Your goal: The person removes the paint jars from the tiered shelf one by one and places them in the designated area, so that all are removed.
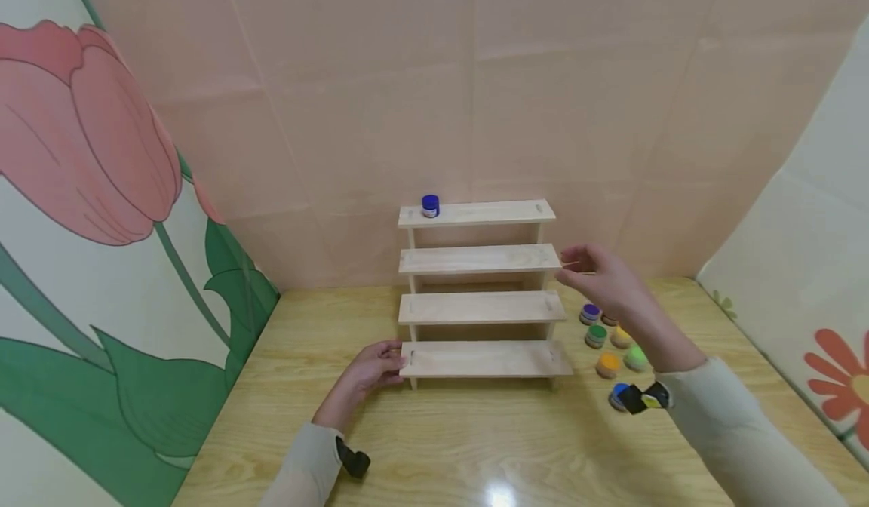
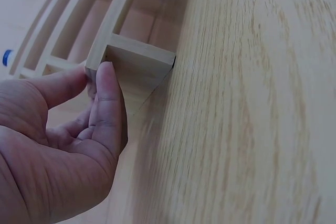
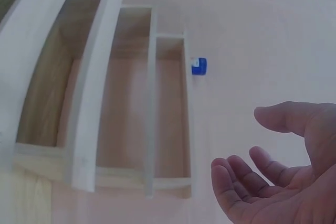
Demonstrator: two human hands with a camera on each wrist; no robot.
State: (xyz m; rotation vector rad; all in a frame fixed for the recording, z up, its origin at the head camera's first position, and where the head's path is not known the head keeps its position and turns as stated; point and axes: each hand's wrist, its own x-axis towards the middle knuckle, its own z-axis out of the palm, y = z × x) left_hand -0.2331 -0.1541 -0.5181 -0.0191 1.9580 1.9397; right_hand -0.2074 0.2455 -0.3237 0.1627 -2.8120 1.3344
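Note:
A pale wooden tiered shelf [image 1: 482, 307] stands on the table against the back wall. My left hand [image 1: 375, 365] pinches the left end of its lowest board between thumb and fingers, as the left wrist view shows closely at the board's corner [image 2: 93, 59]. Beside the right end of the upper boards, my right hand [image 1: 600, 275] hovers with fingers loosely curved and nothing between them; the right wrist view shows a gap between thumb and fingers [image 3: 247, 174]. A small dark blue jar [image 1: 431, 206] sits on the top board, toward its left end.
Several small lidded jars stand on the table right of the shelf, among them a purple one [image 1: 590, 313], a green one [image 1: 596, 335] and an orange one [image 1: 607, 364]. A blue-lidded jar [image 1: 618, 396] lies partly behind the right wrist's camera. Printed walls [image 1: 801, 265] flank the wooden table [image 1: 434, 447].

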